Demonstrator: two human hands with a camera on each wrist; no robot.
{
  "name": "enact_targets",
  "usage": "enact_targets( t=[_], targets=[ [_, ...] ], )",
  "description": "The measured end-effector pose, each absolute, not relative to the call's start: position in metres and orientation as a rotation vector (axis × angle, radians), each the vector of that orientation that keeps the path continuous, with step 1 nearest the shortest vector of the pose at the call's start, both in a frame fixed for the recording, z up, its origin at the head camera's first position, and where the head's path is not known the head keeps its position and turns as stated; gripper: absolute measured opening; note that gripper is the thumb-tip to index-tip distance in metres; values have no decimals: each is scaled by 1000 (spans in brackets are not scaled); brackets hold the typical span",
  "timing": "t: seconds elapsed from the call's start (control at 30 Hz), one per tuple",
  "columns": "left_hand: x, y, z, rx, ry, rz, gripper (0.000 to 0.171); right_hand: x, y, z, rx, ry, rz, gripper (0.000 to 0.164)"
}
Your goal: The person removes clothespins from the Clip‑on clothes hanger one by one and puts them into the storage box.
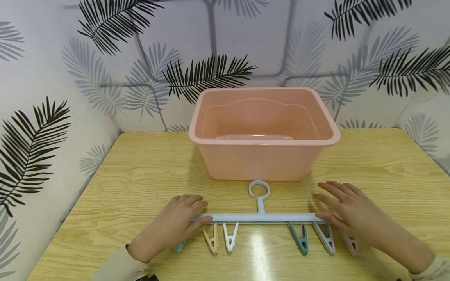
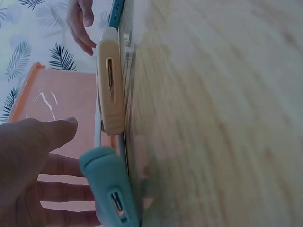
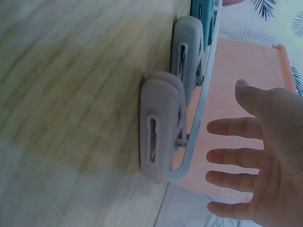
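A pale blue clip hanger [image 1: 232, 218] lies across the table, its hook [image 1: 259, 189] directed toward the basket. Several clothes pegs hang along its bar: a teal one [image 2: 110, 184] at the left end, then beige [image 1: 211, 241], white [image 1: 230, 238], a second teal [image 1: 299, 240], grey [image 1: 325, 239] and pinkish-grey [image 3: 161, 125]. My left hand [image 1: 179, 216] is at the bar's left end, fingers extended behind the teal peg; whether they touch it I cannot tell. Over the right end my right hand [image 1: 355, 210] is spread, with a gap between its fingers and the bar in the right wrist view.
A pink plastic basket [image 1: 256, 160] stands behind the hanger, near the table's back edge. Beneath everything is a wood-grain table [image 1: 147, 164]. Leaf-patterned cloth [image 1: 140, 66] rises behind the table and along its left side.
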State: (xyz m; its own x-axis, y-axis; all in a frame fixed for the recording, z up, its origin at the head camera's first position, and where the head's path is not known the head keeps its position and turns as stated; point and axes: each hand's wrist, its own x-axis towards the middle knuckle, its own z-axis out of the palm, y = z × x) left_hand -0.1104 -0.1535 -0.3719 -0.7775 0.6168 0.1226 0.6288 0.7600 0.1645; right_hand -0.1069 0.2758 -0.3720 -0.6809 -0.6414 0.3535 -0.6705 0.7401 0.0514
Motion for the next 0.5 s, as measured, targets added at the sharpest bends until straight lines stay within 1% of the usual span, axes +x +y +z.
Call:
enact_targets(
  t=[0.13, 0.37, 0.5],
  targets=[
    [-110, -153, -373, -1022, -2897, -280, 40, -107, 275, -376, 1041, -2608, 89, 45],
    [-109, -153, -375, -1069, -2873, -265, 28, -109, 274, -383, 1111, -2521, 126, 42],
    [-109, -153, -375, -1098, -2874, -274, 23, -110, 273, -386, 1135, -2463, 161, 50]
  ],
)
